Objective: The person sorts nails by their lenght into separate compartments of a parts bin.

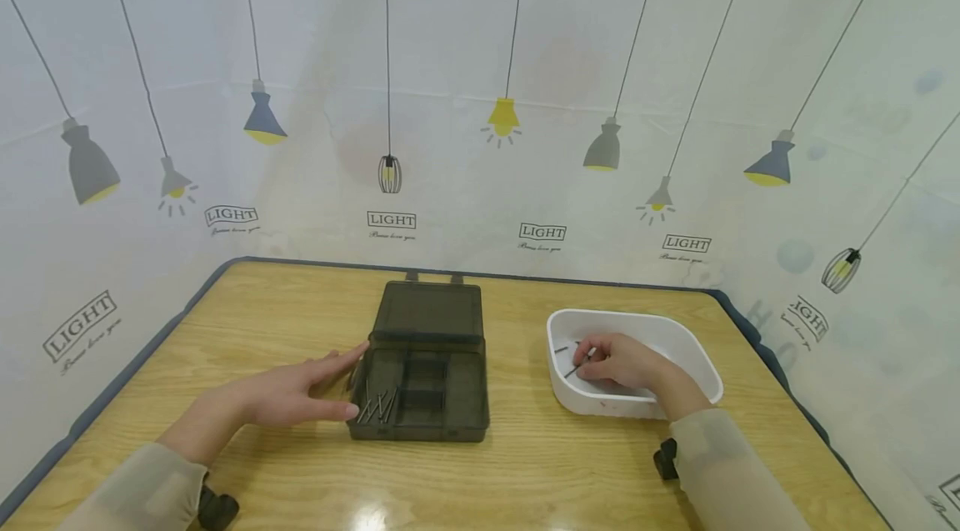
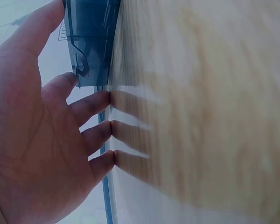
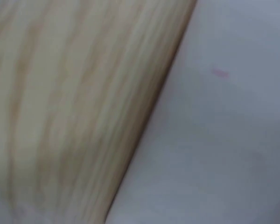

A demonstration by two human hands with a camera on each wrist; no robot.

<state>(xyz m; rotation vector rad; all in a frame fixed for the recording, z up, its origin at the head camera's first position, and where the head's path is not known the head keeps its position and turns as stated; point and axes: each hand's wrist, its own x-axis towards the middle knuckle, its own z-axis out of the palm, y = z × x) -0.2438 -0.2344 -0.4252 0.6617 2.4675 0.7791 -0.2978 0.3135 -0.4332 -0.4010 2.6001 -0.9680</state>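
Note:
On the table stands a dark translucent plastic box, its lid laid back. Several thin metal nails lie in its left compartment. My left hand steadies the box's left side, with thumb and forefinger touching it and fingers spread. In the left wrist view, the other fingertips of this hand touch the tabletop beside the box. My right hand reaches into a white plastic basin, fingertips pinching a thin dark nail. A few more nails lie near its fingers.
The wooden table has a dark blue edge and meets a pale curtain printed with lamps at the back and sides. The right wrist view shows the basin's outer wall close up, blurred, against the tabletop.

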